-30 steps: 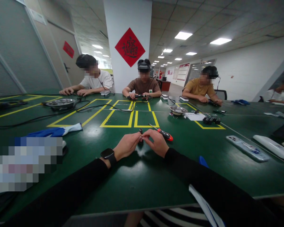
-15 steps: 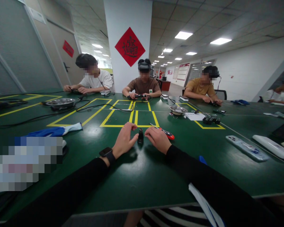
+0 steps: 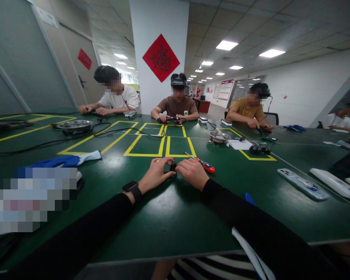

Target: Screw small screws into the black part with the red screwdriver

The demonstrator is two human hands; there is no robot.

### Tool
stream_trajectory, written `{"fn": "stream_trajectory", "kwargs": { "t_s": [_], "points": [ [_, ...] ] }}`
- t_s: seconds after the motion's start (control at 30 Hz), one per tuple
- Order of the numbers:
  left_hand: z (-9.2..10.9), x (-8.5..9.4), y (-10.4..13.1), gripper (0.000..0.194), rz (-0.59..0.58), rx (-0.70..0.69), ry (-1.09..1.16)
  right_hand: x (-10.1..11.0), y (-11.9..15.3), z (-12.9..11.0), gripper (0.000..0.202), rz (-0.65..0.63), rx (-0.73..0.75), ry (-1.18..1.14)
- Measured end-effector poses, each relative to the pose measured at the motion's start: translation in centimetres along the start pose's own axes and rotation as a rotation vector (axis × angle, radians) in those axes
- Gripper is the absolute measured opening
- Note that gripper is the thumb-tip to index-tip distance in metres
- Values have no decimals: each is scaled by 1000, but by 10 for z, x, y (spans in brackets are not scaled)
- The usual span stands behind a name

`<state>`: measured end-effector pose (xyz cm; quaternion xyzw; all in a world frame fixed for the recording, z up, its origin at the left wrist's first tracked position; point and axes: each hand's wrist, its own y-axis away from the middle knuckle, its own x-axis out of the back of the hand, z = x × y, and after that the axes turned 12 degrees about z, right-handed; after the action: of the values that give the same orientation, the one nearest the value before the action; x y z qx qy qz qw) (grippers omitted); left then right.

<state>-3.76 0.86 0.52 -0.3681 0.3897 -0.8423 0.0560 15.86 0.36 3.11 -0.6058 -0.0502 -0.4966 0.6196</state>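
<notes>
A small black part (image 3: 173,165), narrower at its top, stands upright on the green table; its exact kind is not clear. My left hand (image 3: 155,173), wearing a dark watch on the wrist, is closed around it, thumb near the base and index finger by the top. From the other side my right hand (image 3: 193,173) meets the part with curled fingers pressed together. Those fingertips are partly hidden. Just beyond the right hand lies a red and black screwdriver (image 3: 205,165), its shaft pointing away to the left.
Blue and white gloves (image 3: 67,160) lie at left. A phone (image 3: 301,183) and a white case (image 3: 334,182) rest at right. Farther off are a metal dish (image 3: 219,137), several black parts (image 3: 260,148), yellow tape rectangles (image 3: 138,155) and cables. Co-workers sit across the table.
Both hands have closed in on the small black part from either side; before, they hovered apart with it standing between them. The screwdriver has stayed in place.
</notes>
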Motion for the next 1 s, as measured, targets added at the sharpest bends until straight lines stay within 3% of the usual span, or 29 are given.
{"fn": "stream_trajectory", "kwargs": {
  "t_s": [0.23,0.5,0.67,0.73,0.83,0.9,0.93,1.0],
  "points": [
    [-1,0,-1,41,-15,-26,-10,-7,5,6,20,20,-45,-63],
    [-1,-3,3,45,-15,-15,27,-12,5,5,17,97,-247,-176],
    [8,6,-3,51,26,-11,-59,3,0,14,17,136,-495,20],
    [28,19,-6,47,87,-70,-117,7,3,18,18,67,-577,169],
    [84,38,8,37,75,-213,-101,7,12,23,19,-132,-688,338],
    [130,44,37,36,-75,-314,58,4,17,27,15,-244,-680,345],
    [151,46,56,37,-201,-354,151,3,19,29,15,-253,-689,349],
    [188,45,100,32,-307,-409,204,1,21,32,19,-266,-741,304]
  ]
}}
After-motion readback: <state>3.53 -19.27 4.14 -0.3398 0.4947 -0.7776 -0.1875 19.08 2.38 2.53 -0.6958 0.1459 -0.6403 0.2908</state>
